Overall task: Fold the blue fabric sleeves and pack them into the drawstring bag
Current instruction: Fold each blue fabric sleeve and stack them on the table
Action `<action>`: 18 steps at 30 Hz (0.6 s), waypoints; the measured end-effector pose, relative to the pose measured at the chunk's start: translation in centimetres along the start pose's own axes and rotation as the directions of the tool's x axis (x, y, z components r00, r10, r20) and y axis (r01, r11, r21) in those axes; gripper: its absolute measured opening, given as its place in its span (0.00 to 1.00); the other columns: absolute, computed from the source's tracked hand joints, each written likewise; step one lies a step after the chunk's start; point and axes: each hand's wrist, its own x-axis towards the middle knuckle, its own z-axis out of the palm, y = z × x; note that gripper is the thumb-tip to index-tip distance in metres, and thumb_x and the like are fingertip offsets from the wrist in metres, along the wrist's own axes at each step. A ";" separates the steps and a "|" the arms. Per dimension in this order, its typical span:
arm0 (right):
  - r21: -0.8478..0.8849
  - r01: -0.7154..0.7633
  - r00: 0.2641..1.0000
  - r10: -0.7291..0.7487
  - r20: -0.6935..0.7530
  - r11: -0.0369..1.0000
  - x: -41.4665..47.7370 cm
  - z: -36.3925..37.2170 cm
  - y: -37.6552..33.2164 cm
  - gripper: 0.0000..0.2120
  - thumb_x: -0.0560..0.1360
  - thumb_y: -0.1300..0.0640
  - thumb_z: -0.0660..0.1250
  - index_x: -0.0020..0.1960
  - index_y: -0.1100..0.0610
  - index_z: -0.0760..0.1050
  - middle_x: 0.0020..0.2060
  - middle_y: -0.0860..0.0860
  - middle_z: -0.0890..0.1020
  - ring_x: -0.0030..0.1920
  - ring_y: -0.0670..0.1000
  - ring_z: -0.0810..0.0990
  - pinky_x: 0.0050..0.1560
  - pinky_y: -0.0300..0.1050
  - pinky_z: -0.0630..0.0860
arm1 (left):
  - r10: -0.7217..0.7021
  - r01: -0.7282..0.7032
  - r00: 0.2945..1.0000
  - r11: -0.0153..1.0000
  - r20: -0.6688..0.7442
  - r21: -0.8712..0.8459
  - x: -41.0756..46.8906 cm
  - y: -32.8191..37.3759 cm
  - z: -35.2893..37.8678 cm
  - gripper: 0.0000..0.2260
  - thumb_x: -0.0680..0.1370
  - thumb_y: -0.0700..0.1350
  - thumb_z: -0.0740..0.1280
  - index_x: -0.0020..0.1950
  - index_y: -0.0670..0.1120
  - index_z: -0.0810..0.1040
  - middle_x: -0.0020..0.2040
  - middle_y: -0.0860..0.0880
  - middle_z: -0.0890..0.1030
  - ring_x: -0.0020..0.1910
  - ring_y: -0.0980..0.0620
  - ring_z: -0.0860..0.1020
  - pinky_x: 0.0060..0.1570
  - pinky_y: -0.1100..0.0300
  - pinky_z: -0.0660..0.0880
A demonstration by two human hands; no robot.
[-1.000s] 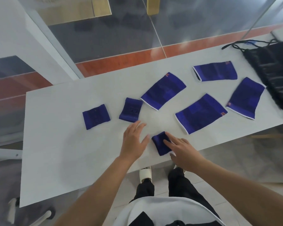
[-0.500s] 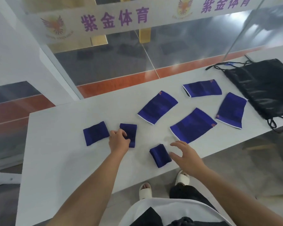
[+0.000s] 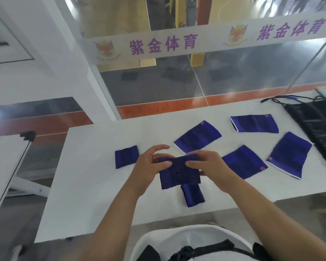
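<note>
Both hands hold one small blue sleeve (image 3: 179,175) up above the white table (image 3: 94,185). My left hand (image 3: 151,164) pinches its top left edge and my right hand (image 3: 205,165) pinches its top right edge. Below it a folded blue sleeve (image 3: 193,196) lies near the table's front edge. Another folded sleeve (image 3: 126,156) lies to the left. Several larger unfolded blue sleeves (image 3: 198,137) lie flat to the right. The black drawstring bag (image 3: 316,125) lies at the far right of the table.
A glass wall with a white banner (image 3: 196,42) of purple characters stands behind the table. A white panel with a black clip (image 3: 27,135) sits at the left. My white shirt (image 3: 186,242) shows at the bottom.
My left hand picked up the small sleeve from the table and my right hand left the folded one and joined it. The sleeve is now lifted between both hands. The camera tilted up.
</note>
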 end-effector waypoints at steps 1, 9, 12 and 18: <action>0.028 0.001 1.000 -0.001 -0.016 1.000 0.0 -0.3 -0.2 0.06 0.75 0.63 0.71 0.51 0.57 0.82 0.47 0.54 0.86 0.48 0.55 0.86 0.45 0.50 0.85 | -0.017 0.015 0.998 1.000 -0.053 -0.021 -0.1 -0.3 0.3 0.16 0.77 0.39 0.71 0.63 0.52 0.77 0.52 0.50 0.86 0.52 0.50 0.84 0.49 0.58 0.82; 0.186 -0.163 0.986 0.167 -0.006 0.969 1.0 -3.5 0.6 0.09 0.74 0.64 0.73 0.54 0.59 0.80 0.46 0.57 0.87 0.45 0.57 0.87 0.43 0.53 0.84 | -0.278 0.221 0.932 0.944 -0.232 -0.246 -0.7 -2.9 4.3 0.13 0.77 0.36 0.70 0.61 0.46 0.78 0.54 0.44 0.84 0.50 0.47 0.85 0.46 0.55 0.82; 0.221 -0.237 0.971 0.221 0.093 0.946 1.0 -4.9 1.0 0.11 0.75 0.67 0.70 0.57 0.61 0.79 0.49 0.58 0.87 0.48 0.57 0.87 0.46 0.53 0.84 | -0.270 0.201 0.914 0.950 -0.304 -0.238 -0.6 -2.1 5.6 0.12 0.77 0.36 0.70 0.59 0.46 0.80 0.53 0.44 0.85 0.48 0.49 0.85 0.44 0.58 0.82; 0.274 -0.164 0.986 0.168 0.009 0.948 0.6 -6.5 0.5 0.10 0.73 0.70 0.71 0.53 0.62 0.81 0.47 0.59 0.86 0.44 0.58 0.87 0.41 0.50 0.84 | 0.003 0.107 0.846 0.979 -0.533 0.176 -0.5 0.5 9.7 0.12 0.74 0.39 0.73 0.54 0.52 0.81 0.46 0.52 0.84 0.44 0.57 0.83 0.41 0.63 0.81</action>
